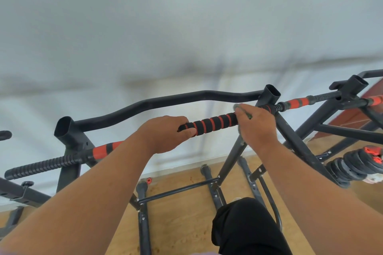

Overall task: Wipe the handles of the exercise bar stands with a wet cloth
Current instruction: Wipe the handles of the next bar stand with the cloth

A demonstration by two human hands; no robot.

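Left hand [170,133] clenches the black-and-red striped foam handle [213,122] to brace it; right hand [256,125], further right, grasps the grey-green wet cloth [238,107] around it, likely for wiping.

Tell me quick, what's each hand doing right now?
Left hand: closed round the striped foam handle, holding it.
Right hand: closed on the cloth, pressing it round the same handle.

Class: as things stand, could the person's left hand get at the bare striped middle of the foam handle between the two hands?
Probably yes: the left hand already grips the foam handle right beside that stretch, and nothing covers it.
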